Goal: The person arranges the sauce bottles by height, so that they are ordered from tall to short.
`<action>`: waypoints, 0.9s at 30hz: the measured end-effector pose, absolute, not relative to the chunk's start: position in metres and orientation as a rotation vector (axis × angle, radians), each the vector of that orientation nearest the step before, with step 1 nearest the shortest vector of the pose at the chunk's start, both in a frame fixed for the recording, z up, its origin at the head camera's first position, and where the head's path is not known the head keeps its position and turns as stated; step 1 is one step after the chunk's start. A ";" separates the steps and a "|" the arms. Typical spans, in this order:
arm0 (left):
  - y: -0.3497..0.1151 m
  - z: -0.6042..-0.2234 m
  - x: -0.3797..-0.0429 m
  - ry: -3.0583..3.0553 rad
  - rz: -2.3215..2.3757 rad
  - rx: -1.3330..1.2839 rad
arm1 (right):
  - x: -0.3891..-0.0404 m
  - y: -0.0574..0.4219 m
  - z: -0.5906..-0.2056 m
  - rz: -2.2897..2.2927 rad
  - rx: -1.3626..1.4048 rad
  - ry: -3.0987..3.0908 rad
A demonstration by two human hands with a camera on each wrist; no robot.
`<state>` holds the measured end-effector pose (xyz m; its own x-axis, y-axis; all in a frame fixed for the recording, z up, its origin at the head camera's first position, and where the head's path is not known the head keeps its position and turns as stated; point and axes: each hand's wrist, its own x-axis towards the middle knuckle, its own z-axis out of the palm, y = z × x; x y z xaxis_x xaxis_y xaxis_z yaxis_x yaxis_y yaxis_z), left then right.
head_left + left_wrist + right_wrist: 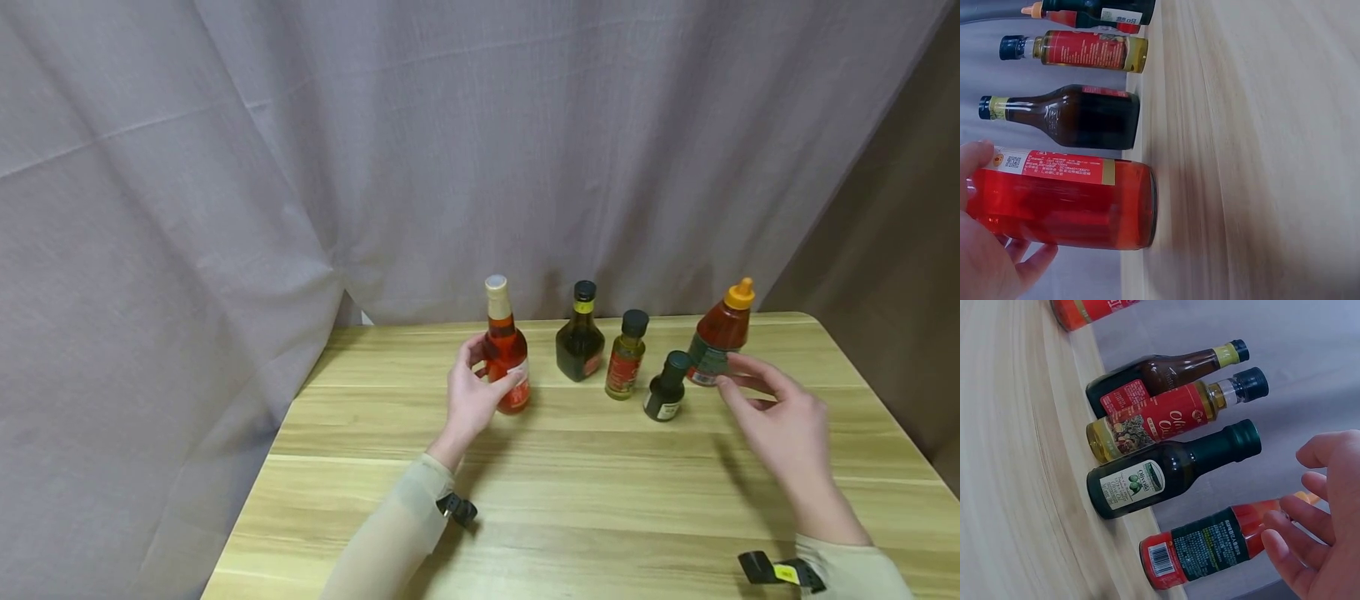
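Head view — hands (471, 398) at bottles (504, 343)

There are two olive oil bottles (624, 364) (665, 395), one brown glass bottle (579, 346), one red-liquid bottle (504, 345), one squeeze bottle (722, 330) (five bottles altogether), two hands (472, 398) (789, 423) and one bench (577, 500).
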<state>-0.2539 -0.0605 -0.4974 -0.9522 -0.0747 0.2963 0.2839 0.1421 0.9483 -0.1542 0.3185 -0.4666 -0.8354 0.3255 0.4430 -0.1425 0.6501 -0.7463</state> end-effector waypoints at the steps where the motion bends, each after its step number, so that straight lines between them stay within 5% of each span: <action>1: -0.062 -0.497 -0.254 -2.149 -1.883 -0.203 | -0.155 0.319 -0.466 1.116 -0.153 -2.314; 27: -0.117 -0.497 -0.269 -2.070 -1.817 -0.153 | -0.196 0.341 -0.474 1.304 -0.493 -2.268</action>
